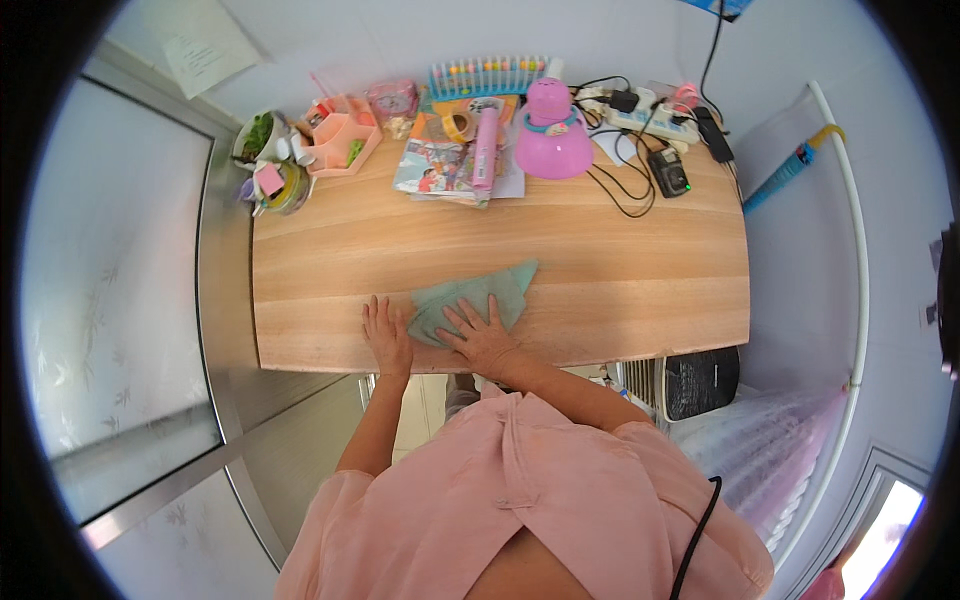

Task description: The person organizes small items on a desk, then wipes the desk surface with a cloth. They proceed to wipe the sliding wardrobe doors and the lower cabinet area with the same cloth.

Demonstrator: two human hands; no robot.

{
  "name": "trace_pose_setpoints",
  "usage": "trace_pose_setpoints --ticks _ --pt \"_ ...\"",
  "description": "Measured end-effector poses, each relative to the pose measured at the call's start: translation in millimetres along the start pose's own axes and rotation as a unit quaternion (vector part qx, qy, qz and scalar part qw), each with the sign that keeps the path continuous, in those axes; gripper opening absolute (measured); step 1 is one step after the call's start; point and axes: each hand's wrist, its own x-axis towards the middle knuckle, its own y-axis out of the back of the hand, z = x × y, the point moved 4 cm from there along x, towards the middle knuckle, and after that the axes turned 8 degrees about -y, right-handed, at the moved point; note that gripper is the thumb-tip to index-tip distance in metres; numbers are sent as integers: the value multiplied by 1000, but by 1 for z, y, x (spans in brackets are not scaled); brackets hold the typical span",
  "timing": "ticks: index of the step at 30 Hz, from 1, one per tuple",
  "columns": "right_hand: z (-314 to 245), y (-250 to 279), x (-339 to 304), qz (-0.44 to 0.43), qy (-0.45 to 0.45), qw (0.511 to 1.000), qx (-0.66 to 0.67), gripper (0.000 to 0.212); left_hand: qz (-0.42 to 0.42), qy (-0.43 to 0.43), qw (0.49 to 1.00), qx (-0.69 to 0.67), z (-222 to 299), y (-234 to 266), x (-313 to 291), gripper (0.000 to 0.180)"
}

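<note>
A folded green cloth [510, 285] lies on the wooden desk [620, 260] near its front edge, one corner pointing to the far right. My right hand [482, 338] presses flat on the cloth with its fingers spread. Left of the cloth, my left hand [388, 335] rests on the bare wood, its fingers stretched out and holding nothing. The fingertips of both hands point away from me. Part of the cloth is hidden beneath my right hand.
Along the back stand a pink lamp [553, 150], books [430, 168] with a pink cylinder [486, 150], an orange organizer [340, 150] and a potted plant [258, 137]. At the back right are a power strip [650, 122], cables and a black device [669, 173].
</note>
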Motion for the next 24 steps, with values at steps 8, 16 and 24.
trace_pose_setpoints --ticks 8,16,24 --pt "200 66 -133 154 -466 859 -145 50 -222 -131 966 20 61 -23 -1 65" --pt "37 17 -65 163 -354 918 -76 51 -295 -159 940 67 38 -43 -7 79" --pt "102 35 -157 174 -517 833 -92 46 -358 -124 925 37 54 -32 3 88"
